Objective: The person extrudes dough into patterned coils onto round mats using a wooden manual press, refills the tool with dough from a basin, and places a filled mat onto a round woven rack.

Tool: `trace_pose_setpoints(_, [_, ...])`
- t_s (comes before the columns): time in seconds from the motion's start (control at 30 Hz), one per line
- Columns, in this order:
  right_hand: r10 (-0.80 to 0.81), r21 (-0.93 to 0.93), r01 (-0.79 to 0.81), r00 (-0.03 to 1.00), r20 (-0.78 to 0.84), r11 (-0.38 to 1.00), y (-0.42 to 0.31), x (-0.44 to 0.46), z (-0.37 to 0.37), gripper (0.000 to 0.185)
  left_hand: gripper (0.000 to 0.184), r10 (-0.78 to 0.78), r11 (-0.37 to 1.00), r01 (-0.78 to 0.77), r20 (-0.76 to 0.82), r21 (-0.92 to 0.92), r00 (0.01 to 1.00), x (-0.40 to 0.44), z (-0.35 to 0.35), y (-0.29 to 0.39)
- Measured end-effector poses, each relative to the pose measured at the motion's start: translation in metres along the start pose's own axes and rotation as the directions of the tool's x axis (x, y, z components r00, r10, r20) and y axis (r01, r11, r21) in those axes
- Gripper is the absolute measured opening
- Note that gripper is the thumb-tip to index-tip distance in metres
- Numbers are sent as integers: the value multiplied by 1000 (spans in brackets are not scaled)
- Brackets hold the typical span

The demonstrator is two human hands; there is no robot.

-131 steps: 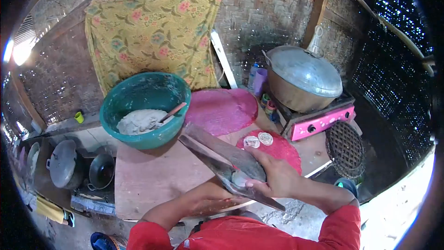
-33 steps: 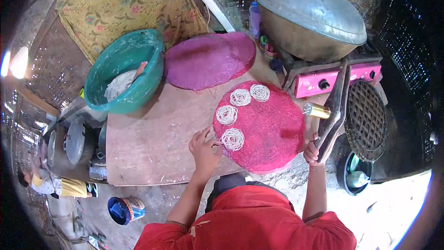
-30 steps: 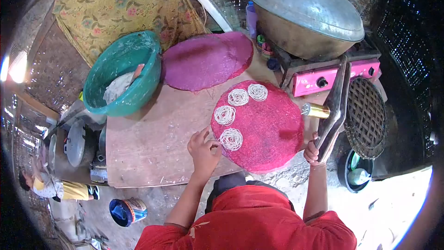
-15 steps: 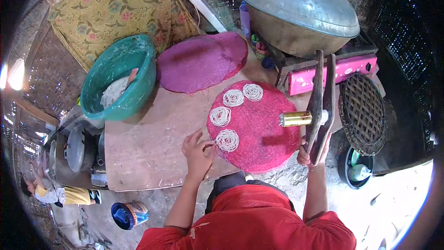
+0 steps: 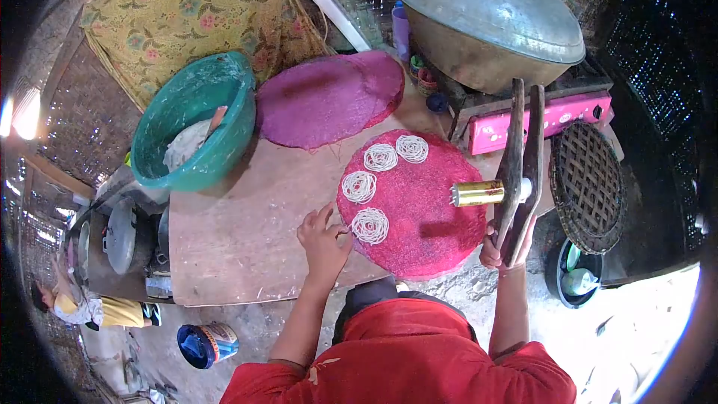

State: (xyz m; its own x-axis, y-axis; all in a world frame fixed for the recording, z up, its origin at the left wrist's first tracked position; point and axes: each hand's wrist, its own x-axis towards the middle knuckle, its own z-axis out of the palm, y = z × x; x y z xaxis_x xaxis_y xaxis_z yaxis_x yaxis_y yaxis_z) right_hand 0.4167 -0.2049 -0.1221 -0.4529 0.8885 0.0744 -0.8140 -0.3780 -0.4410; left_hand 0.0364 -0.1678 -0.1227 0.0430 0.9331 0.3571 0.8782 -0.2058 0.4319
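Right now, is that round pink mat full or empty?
Partly full: the mat has four white coils near its edge, the rest bare.

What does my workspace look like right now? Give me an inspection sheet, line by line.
Surface: pale tabletop, flecked with white.
Job's things: four white coils on the red mat; wooden tool with a gold cylinder, above the mat's right side.
Clutter: purple mats; green basin containing a white mass.
Hands: left hand at the mat's left edge, grip unclear; right hand holds the tool's near end.
Cables: none clearly identifiable.
Surroundings: lidded pot on a pink-fronted stove, lattice rack, floor bucket, another person at far left.
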Motion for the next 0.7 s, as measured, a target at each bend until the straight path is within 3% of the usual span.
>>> trace_pose_setpoints(0.1, [-7,-2,7,1000,-4,1000,0,-2,2,107,12,38,999,-38,-33,-3,999,2,3,-1])
trace_pose_setpoints(0.27, [-48,-75,44,997,-57,996,0,-6,10,107,12,-38,986,31,-42,-165,998,7,-12,4])
trace_pose_setpoints(0.7, [-61,-66,57,996,-66,996,2,-7,13,103,17,13,998,-15,-29,-61,1000,2,2,-4])
